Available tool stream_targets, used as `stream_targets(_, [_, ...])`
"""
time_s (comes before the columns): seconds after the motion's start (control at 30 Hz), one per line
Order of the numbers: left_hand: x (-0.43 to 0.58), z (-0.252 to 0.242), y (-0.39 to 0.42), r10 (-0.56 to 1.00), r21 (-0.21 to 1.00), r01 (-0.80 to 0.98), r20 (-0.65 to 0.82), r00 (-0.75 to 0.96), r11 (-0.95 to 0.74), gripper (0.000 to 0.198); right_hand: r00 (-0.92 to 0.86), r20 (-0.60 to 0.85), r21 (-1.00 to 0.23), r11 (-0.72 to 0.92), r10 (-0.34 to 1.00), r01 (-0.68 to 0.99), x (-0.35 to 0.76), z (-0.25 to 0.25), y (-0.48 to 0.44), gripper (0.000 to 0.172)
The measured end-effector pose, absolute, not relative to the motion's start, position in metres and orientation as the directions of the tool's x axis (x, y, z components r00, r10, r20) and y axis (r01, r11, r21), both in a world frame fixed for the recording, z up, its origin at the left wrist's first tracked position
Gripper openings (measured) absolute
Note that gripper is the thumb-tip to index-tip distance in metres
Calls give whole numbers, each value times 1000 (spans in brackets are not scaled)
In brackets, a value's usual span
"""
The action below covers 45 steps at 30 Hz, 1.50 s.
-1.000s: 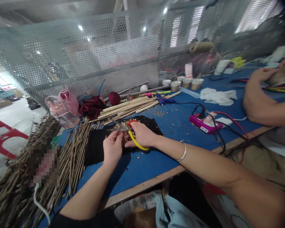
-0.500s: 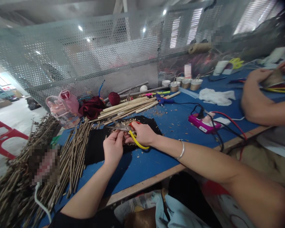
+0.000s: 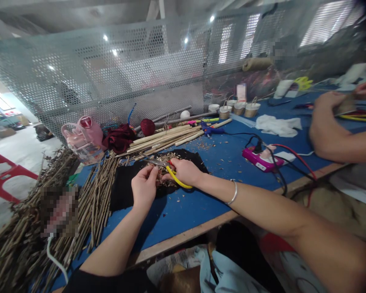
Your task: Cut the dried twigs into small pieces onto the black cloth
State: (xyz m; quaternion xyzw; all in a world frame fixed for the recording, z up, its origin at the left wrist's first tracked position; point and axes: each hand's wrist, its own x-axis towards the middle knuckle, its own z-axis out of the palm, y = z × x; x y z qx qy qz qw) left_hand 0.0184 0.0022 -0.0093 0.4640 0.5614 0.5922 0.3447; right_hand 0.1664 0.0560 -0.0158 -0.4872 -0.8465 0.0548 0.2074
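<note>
My right hand (image 3: 185, 171) grips scissors (image 3: 164, 167) with a yellow and a red handle loop; the blades point left over a black cloth (image 3: 125, 185). My left hand (image 3: 144, 188) pinches something small right beside the blades; I cannot make out what. A heap of short wood cuttings (image 3: 166, 158) lies on the cloth just beyond both hands. A silver bangle circles my right wrist.
A big pile of thin twigs (image 3: 49, 219) covers the left of the blue table (image 3: 225, 162). Pale sticks (image 3: 164, 136), a pink bottle (image 3: 82, 138), a dark red yarn ball (image 3: 147, 126) and small baskets (image 3: 238, 108) lie behind. A pink power strip (image 3: 259, 158) with cables sits right. Another person's hands (image 3: 329, 118) work at far right.
The scissor blades have closed a little and dropped slightly towards the cloth. My left hand has edged closer to the blades. The other person's hands shifted a bit.
</note>
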Motion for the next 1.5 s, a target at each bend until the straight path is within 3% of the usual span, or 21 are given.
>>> stream_targets(0.37, [15,-7,4,941,987,56,158,-299,-148,34,-404,402,-279,530,822,800,172,-9,58,54])
stream_targets(0.5, [17,-4,2,967,994,-42,87,-238,-100,32,-388,485,-330,575,783,749,175,-5,58,45])
stream_targets(0.63, [17,-5,3,974,991,-119,38,-221,-66,33,-414,476,-379,606,776,699,178,1,60,42])
stream_targets(0.9, [16,-5,7,976,983,-178,-7,-218,-33,35,-574,418,-353,708,704,611,172,17,75,67])
stream_targets(1.1, [16,0,4,958,987,-160,-54,-283,9,30,-584,484,-368,757,651,540,166,3,80,72])
stream_targets(1.5, [21,-10,8,955,993,-106,-78,-287,49,24,-599,392,-376,716,698,588,173,0,67,88])
